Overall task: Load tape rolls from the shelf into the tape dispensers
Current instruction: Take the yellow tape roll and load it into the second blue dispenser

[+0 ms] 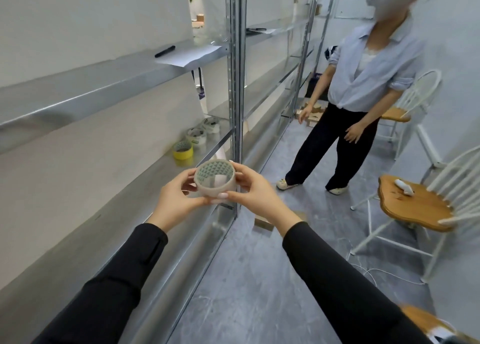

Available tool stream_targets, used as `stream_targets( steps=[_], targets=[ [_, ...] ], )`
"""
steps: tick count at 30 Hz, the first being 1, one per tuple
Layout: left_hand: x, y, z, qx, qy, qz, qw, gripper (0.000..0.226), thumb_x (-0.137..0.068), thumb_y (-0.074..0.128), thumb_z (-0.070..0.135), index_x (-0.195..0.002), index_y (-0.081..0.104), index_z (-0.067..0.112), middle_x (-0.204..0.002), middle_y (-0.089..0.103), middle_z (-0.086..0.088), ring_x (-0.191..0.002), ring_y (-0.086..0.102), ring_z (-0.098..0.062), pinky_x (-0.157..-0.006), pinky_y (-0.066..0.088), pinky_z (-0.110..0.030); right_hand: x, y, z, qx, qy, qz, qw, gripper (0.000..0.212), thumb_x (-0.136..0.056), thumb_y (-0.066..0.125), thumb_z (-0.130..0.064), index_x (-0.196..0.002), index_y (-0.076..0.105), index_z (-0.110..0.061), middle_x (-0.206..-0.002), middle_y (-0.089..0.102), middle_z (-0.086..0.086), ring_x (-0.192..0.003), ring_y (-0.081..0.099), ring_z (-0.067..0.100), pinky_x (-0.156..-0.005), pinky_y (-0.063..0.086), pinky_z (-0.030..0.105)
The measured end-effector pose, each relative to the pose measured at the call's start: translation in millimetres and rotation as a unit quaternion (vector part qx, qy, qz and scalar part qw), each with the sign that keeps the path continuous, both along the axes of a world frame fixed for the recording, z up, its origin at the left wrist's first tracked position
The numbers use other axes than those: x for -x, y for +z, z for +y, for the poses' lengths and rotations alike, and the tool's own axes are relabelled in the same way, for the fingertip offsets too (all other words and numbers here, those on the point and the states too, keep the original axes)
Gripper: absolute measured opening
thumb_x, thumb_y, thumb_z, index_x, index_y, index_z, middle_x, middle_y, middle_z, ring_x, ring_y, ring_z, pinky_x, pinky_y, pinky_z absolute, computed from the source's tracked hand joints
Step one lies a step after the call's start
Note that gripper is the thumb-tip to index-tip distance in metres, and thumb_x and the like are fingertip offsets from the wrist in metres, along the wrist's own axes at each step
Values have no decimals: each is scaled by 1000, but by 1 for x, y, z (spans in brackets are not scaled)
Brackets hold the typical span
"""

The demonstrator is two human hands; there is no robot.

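Holding a tape roll [210, 188] out in front with both hands, that's the picture right now: the left hand [175, 200] cups it from the side and below, the right hand [255, 189] closes in from the other side, and the fingers [242, 175] of both curl round its pale outer wall, grasping it firmly. The roll tilts so its open core faces up, showing a green triangle print inside. It sits in the air just above the front edge of the metal shelf [135, 193], touching nothing but the hands. Further back on that shelf stands a yellow roll [183, 153], and just beyond it two paler rolls [197, 136], too blurred to read closely. One shelf up, a black marker [165, 51] lies on a sheet of paper [193, 55]. Over on the right, a second person [363, 84] stands on the grey floor, near a white chair [415, 208] with a wooden seat.
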State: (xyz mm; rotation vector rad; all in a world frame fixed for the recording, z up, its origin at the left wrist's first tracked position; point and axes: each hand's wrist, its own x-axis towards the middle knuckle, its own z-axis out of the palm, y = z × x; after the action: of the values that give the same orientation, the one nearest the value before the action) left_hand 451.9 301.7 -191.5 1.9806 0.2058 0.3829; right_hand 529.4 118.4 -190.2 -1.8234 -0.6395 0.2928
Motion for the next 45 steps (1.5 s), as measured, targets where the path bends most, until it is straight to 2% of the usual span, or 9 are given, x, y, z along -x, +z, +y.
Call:
stream_targets(
  steps=[8,15,22,25,28,31,35,39,45],
  targets=[
    [-81,-7,25,-15,10,-9,1000,71,-57,90,16,-121,62,27,-107,70,8,-96,63,-4,-76,44,-12,-81,-2,27,7,1,8,1000,72,-72,83,-19,-134,48,-34,-126,63,-1,-116,57,9,-102,47,30],
    [-149,-9,15,-15,21,9,1000,73,-58,88,9,-124,60,24,-106,64,23,-94,61,12,-77,42,0,-149,-11,24,-5,28,31,999,69,-78,79,-16,-133,43,-37,-120,59,-10,-111,55,1,-88,42,7],
    [-206,-19,-4,-16,79,24,996,75,-60,87,6,-128,57,19,-109,62,14,-94,56,15,-76,36,7,-230,-21,18,15,79,20,997,67,-74,82,-22,-132,49,-33,-127,61,-8,-121,54,6,-99,42,18],
    [-219,-23,1,-28,113,34,993,76,-61,86,6,-129,56,16,-114,58,6,-100,56,-2,-80,37,4,-254,-23,34,34,104,5,994,68,-70,84,-23,-131,53,-31,-125,62,-9,-118,55,7,-102,43,24],
    [-228,-31,21,-49,151,54,986,79,-58,89,19,-130,55,19,-122,53,-3,-111,56,-15,-99,44,-22,-273,-24,61,48,149,-3,988,68,-70,84,-18,-131,55,-22,-119,63,-10,-111,58,4,-94,41,10],
    [-238,-40,48,-46,179,73,980,82,-59,89,22,-132,53,23,-121,55,-5,-112,56,-17,-99,43,-28,-291,-30,94,64,180,-9,982,70,-70,84,-18,-133,53,-18,-120,63,-7,-108,57,3,-84,39,1],
    [-249,-52,80,-29,219,93,971,99,-51,89,40,-138,47,19,-132,57,-3,-119,56,-15,-105,45,-37,-310,-42,137,74,207,-1,976,73,-69,85,-19,-134,53,-14,-124,64,-2,-112,59,9,-96,46,19],
    [-253,-58,95,-3,274,95,957,89,-59,90,20,-136,47,15,-129,59,-1,-117,56,-15,-99,43,-26,-327,-50,172,104,253,-4,962,84,-69,85,-25,-141,44,-12,-132,59,2,-117,55,9,-100,44,21],
    [-255,-66,113,15,362,108,926,82,-60,89,21,-131,49,19,-124,60,2,-113,56,-12,-96,43,-23,-350,-68,229,128,349,-20,928,74,-72,84,-23,-136,48,-10,-129,60,6,-118,57,14,-96,42,19]
  ],
)
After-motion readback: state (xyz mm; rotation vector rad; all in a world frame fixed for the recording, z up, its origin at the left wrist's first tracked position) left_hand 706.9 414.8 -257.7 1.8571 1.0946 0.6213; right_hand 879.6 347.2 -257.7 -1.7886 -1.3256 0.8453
